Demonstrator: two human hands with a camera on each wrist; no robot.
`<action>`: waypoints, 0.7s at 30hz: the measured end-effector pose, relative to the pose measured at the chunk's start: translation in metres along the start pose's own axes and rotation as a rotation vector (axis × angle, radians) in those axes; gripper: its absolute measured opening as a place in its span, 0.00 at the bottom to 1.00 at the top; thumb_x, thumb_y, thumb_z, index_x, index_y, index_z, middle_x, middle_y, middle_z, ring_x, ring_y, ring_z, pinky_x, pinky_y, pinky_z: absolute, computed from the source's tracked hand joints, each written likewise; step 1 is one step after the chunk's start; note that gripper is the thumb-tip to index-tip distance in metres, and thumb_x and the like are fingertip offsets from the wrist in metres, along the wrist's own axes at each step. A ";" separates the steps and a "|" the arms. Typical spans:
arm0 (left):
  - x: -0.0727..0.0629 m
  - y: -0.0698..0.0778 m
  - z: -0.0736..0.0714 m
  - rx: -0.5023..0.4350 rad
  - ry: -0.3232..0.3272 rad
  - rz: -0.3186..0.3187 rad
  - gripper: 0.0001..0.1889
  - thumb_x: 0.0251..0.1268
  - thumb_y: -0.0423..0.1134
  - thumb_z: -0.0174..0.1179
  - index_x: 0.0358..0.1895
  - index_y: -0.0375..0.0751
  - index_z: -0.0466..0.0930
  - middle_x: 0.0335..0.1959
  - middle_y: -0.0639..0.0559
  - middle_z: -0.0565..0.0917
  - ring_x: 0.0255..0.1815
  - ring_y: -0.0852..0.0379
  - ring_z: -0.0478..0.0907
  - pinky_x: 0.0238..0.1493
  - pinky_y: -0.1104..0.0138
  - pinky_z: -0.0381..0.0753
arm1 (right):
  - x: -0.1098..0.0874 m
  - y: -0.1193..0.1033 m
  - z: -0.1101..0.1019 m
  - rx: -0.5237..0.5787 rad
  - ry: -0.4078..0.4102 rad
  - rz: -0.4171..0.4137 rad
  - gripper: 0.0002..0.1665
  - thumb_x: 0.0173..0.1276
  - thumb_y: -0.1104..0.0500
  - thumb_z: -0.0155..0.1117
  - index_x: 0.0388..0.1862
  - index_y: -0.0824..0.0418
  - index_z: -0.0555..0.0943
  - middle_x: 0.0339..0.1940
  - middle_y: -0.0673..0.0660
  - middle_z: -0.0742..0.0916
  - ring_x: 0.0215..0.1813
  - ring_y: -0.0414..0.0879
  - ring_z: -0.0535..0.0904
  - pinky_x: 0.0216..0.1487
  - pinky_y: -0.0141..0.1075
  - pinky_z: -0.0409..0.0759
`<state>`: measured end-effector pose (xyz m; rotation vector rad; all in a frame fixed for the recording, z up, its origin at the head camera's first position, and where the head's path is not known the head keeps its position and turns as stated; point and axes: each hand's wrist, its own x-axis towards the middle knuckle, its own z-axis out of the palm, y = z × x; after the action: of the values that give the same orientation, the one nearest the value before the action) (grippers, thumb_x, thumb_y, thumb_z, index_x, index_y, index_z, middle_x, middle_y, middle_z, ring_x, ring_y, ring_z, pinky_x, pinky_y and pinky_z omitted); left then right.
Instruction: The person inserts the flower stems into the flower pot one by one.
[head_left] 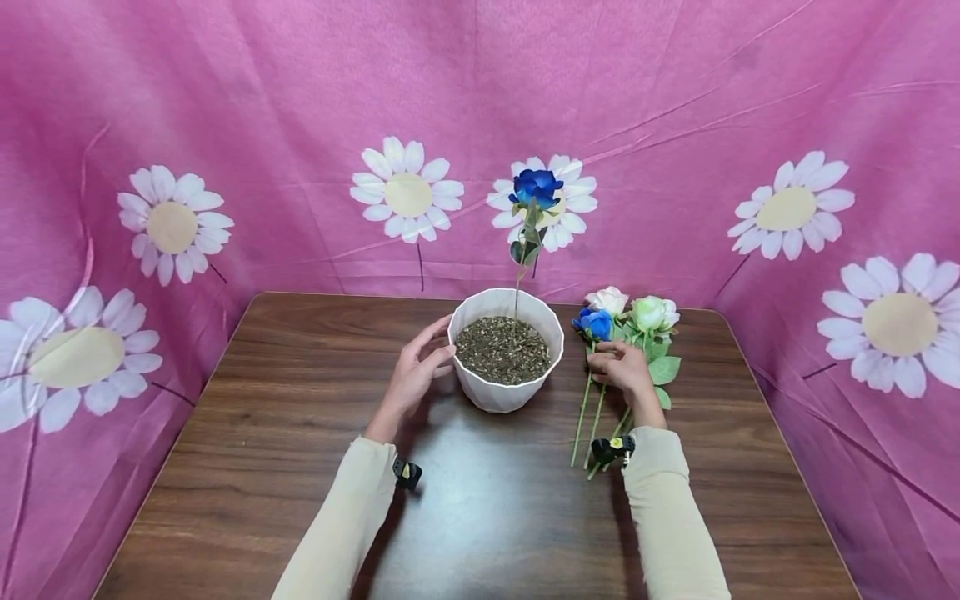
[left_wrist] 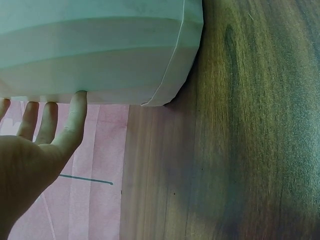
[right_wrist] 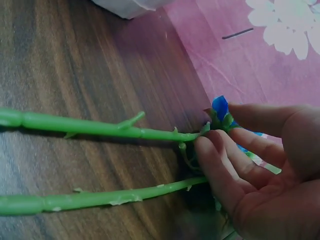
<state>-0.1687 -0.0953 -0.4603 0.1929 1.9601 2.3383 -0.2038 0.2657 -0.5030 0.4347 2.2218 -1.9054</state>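
Observation:
A white faceted flowerpot (head_left: pixel 504 398) filled with dark soil (head_left: pixel 498 348) stands on the table. One blue artificial rose (head_left: pixel 536 190) rises upright from the soil at the back of the pot. My left hand (head_left: pixel 414 367) rests against the pot's left side, its fingertips touching the wall with the fingers extended. To the right of the pot, my right hand (head_left: pixel 624 368) pinches the stem (right_wrist: pixel 100 125) of a second blue rose (head_left: pixel 593 323), just below its bloom. That rose lies beside a pale pink rose (head_left: pixel 607 300) and a green-white rose (head_left: pixel 649 313).
Green leaves (head_left: pixel 664 370) and several stems lie around and under the right hand. The wooden table (head_left: pixel 300 392) meets a pink cloth backdrop (head_left: pixel 300 83) printed with large white daisies at the back and both sides.

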 end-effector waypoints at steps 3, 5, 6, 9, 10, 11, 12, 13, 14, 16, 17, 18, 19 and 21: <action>0.000 -0.001 0.000 0.004 -0.001 0.000 0.28 0.71 0.27 0.56 0.74 0.35 0.67 0.66 0.32 0.72 0.65 0.33 0.73 0.52 0.51 0.86 | 0.001 0.002 -0.002 -0.012 -0.041 0.008 0.33 0.70 0.70 0.63 0.69 0.81 0.63 0.36 0.50 0.87 0.35 0.37 0.85 0.38 0.33 0.88; 0.001 -0.001 -0.001 0.005 0.000 0.001 0.28 0.71 0.27 0.56 0.74 0.35 0.67 0.66 0.32 0.72 0.65 0.33 0.73 0.52 0.52 0.86 | 0.002 0.002 -0.003 -0.032 -0.064 0.016 0.33 0.70 0.70 0.64 0.69 0.81 0.63 0.38 0.54 0.89 0.36 0.36 0.84 0.40 0.33 0.88; 0.001 -0.001 -0.001 0.006 0.000 0.002 0.29 0.71 0.27 0.56 0.74 0.34 0.67 0.66 0.31 0.72 0.65 0.33 0.73 0.52 0.52 0.86 | 0.002 0.002 -0.003 -0.047 -0.077 0.020 0.33 0.70 0.70 0.64 0.68 0.82 0.63 0.41 0.58 0.89 0.36 0.37 0.84 0.41 0.34 0.88; 0.000 -0.001 0.000 0.007 -0.001 0.005 0.29 0.70 0.27 0.56 0.74 0.33 0.66 0.66 0.31 0.72 0.65 0.33 0.72 0.52 0.53 0.86 | 0.001 0.002 -0.004 -0.112 -0.106 0.034 0.34 0.69 0.70 0.65 0.69 0.82 0.62 0.52 0.72 0.86 0.37 0.37 0.84 0.43 0.36 0.88; 0.000 -0.001 0.000 0.005 -0.002 0.005 0.29 0.70 0.27 0.56 0.74 0.33 0.66 0.66 0.31 0.72 0.65 0.32 0.72 0.52 0.53 0.86 | 0.001 0.001 -0.005 -0.130 -0.118 0.035 0.35 0.68 0.70 0.65 0.69 0.82 0.62 0.56 0.75 0.83 0.37 0.37 0.85 0.44 0.36 0.88; 0.000 -0.001 0.000 0.004 -0.003 0.006 0.29 0.70 0.27 0.56 0.74 0.33 0.66 0.66 0.31 0.72 0.65 0.32 0.72 0.53 0.53 0.86 | 0.001 0.001 -0.005 -0.144 -0.124 0.038 0.36 0.68 0.71 0.66 0.69 0.82 0.62 0.58 0.77 0.81 0.36 0.37 0.85 0.44 0.36 0.88; 0.000 -0.001 0.000 0.003 -0.002 0.005 0.29 0.70 0.27 0.56 0.74 0.33 0.66 0.66 0.31 0.72 0.65 0.32 0.72 0.53 0.52 0.85 | 0.001 0.001 -0.005 -0.161 -0.138 0.039 0.36 0.67 0.70 0.66 0.69 0.83 0.62 0.58 0.77 0.81 0.36 0.37 0.84 0.44 0.35 0.88; 0.000 -0.001 0.000 0.001 -0.001 0.005 0.29 0.70 0.27 0.56 0.74 0.34 0.67 0.66 0.31 0.72 0.65 0.32 0.72 0.53 0.50 0.85 | 0.001 0.001 -0.005 -0.172 -0.148 0.040 0.36 0.66 0.70 0.67 0.68 0.83 0.63 0.56 0.77 0.82 0.35 0.37 0.84 0.43 0.34 0.88; 0.000 -0.002 0.000 -0.002 -0.001 0.005 0.29 0.70 0.27 0.56 0.74 0.34 0.67 0.66 0.31 0.72 0.65 0.32 0.72 0.54 0.49 0.85 | 0.001 0.001 -0.006 -0.189 -0.160 0.037 0.36 0.66 0.70 0.67 0.67 0.83 0.63 0.52 0.76 0.84 0.35 0.37 0.84 0.42 0.33 0.87; 0.001 -0.002 0.000 -0.002 0.002 0.004 0.28 0.70 0.27 0.56 0.74 0.34 0.67 0.66 0.31 0.72 0.65 0.32 0.72 0.53 0.48 0.85 | 0.001 0.001 -0.007 -0.233 -0.183 0.016 0.36 0.64 0.69 0.70 0.65 0.84 0.65 0.46 0.72 0.87 0.35 0.36 0.83 0.41 0.30 0.86; 0.001 -0.002 0.000 -0.001 0.004 0.004 0.28 0.70 0.27 0.56 0.74 0.35 0.67 0.66 0.31 0.72 0.65 0.33 0.72 0.54 0.47 0.84 | 0.002 0.001 -0.007 -0.254 -0.191 0.007 0.36 0.63 0.69 0.71 0.64 0.84 0.66 0.42 0.68 0.88 0.34 0.36 0.83 0.40 0.28 0.85; 0.001 -0.002 0.000 -0.001 0.005 0.004 0.28 0.70 0.27 0.56 0.74 0.35 0.67 0.66 0.31 0.72 0.64 0.33 0.73 0.54 0.47 0.84 | 0.003 0.001 -0.007 -0.266 -0.197 -0.001 0.36 0.62 0.69 0.72 0.63 0.83 0.66 0.39 0.63 0.89 0.34 0.35 0.82 0.39 0.27 0.84; 0.001 -0.002 0.000 0.000 0.005 0.004 0.28 0.70 0.27 0.56 0.74 0.35 0.67 0.65 0.32 0.73 0.64 0.34 0.73 0.53 0.48 0.85 | 0.003 0.002 -0.007 -0.273 -0.197 -0.009 0.36 0.61 0.69 0.72 0.62 0.83 0.67 0.36 0.59 0.88 0.34 0.35 0.82 0.39 0.26 0.84; 0.001 -0.002 0.000 0.003 0.003 0.006 0.28 0.71 0.27 0.56 0.74 0.34 0.67 0.66 0.31 0.72 0.64 0.33 0.73 0.53 0.50 0.85 | 0.004 0.003 -0.007 -0.263 -0.204 -0.016 0.34 0.60 0.71 0.71 0.61 0.84 0.66 0.34 0.58 0.88 0.34 0.35 0.83 0.39 0.27 0.84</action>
<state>-0.1696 -0.0946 -0.4626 0.1955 1.9669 2.3409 -0.2059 0.2729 -0.5056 0.1731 2.2977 -1.5548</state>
